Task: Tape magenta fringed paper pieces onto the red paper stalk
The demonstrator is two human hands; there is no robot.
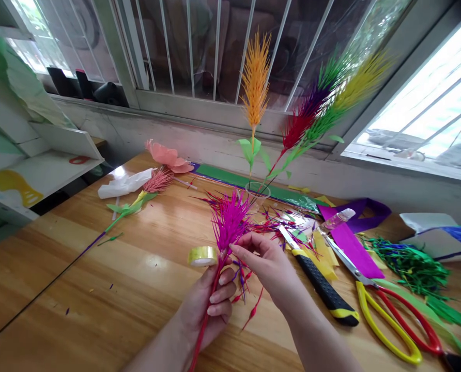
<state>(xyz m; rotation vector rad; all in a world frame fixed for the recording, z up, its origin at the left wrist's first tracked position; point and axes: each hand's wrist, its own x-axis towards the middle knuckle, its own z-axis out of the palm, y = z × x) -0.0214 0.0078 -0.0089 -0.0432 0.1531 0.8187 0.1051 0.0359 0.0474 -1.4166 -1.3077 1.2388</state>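
Note:
My left hand (209, 305) is closed round the red-wrapped stem of a magenta paper grain spike (230, 222), which stands tilted up with its bristles fanned out. At the base of the bristles, my right hand (263, 261) pinches with thumb and forefinger at a magenta strand; its tip is mostly hidden. A roll of clear yellowish tape (202, 257) is just left of my left hand's thumb; whether it touches the hand I cannot tell. Red and purple paper strands (251, 305) lie below and behind my hands.
A utility knife (323, 287) and red-and-yellow scissors (389, 315) lie to the right, near green shreds (412, 266) and a magenta paper strip (358, 250). A clear cup (258, 192) holds finished spikes. A pink spike (158, 181) on a long stem lies left.

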